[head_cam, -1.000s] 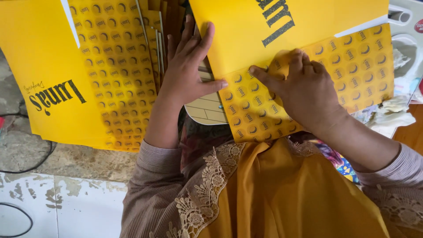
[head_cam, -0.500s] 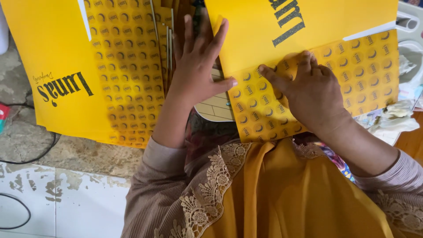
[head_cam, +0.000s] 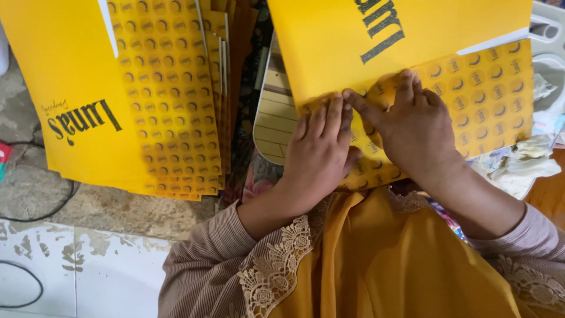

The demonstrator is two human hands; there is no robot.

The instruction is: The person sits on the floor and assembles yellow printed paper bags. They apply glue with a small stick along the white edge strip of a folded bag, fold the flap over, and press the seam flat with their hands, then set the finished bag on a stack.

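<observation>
A yellow cardboard sheet [head_cam: 376,47] with black lettering and a flap [head_cam: 488,94] printed with small round marks lies in front of me. My left hand [head_cam: 321,153] presses flat on the lower left part of the patterned flap, fingers together. My right hand [head_cam: 415,126] rests beside it on the same flap, index finger stretched toward the left hand's fingertips. Both hands touch the sheet and grip nothing. A stack of similar yellow sheets [head_cam: 118,100] lies to the left.
A cream slatted board [head_cam: 273,121] sits under the sheet. Crumpled white cloth [head_cam: 527,165] and a white plastic object [head_cam: 550,41] are at the right. A black cable [head_cam: 53,206] runs over the stone floor at the left. My lap is covered by yellow fabric [head_cam: 382,259].
My left hand moved from the gap between the two stacks rightward and down onto the patterned flap, beside my right hand. The right hand stayed pressing on the flap.
</observation>
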